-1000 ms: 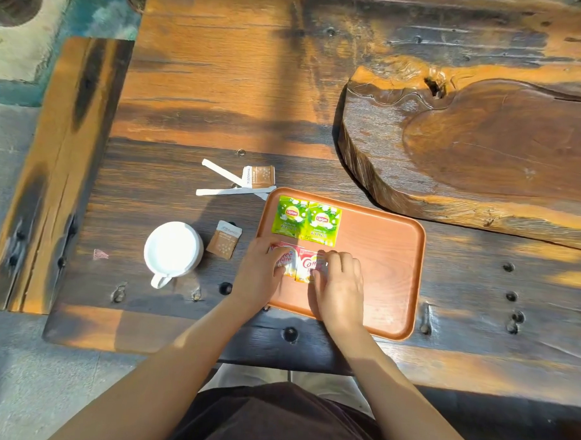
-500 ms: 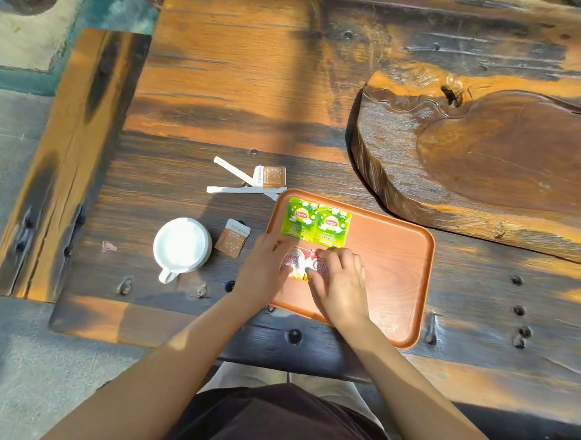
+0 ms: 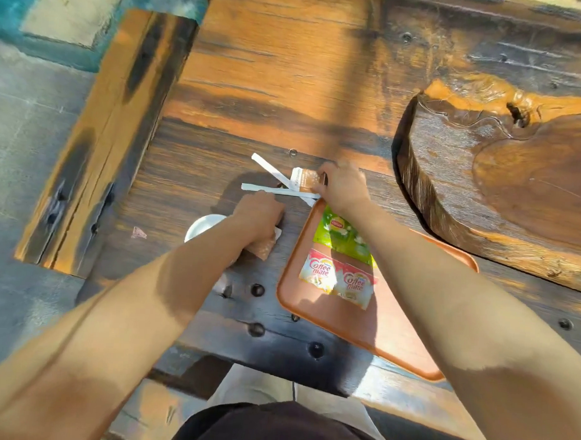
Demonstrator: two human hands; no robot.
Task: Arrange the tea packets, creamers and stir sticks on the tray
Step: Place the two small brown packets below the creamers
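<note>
An orange tray (image 3: pixel 315 314) lies on the dark wooden table. Two green tea packets (image 3: pixel 339 233) sit at its far left corner, partly under my right forearm. Two red-and-white creamer packets (image 3: pixel 338 279) lie side by side just nearer. My right hand (image 3: pixel 343 187) grips a brown sachet (image 3: pixel 303 180) beyond the tray. My left hand (image 3: pixel 259 215) rests on a second brown sachet (image 3: pixel 263 248) left of the tray, fingers closed over it. Two white stir sticks (image 3: pixel 277 189) lie crossed between my hands.
A white cup (image 3: pixel 200 226) stands left of my left hand, mostly hidden by my forearm. A thick carved wooden slab (image 3: pixel 501 181) rises at the right beyond the tray. A small pink scrap (image 3: pixel 139 232) lies further left. The table's near edge is by my lap.
Both hands left the creamer packets on the tray. The right hand reached forward to the far brown sachet; the left moved left onto the near brown sachet. The view moved closer.
</note>
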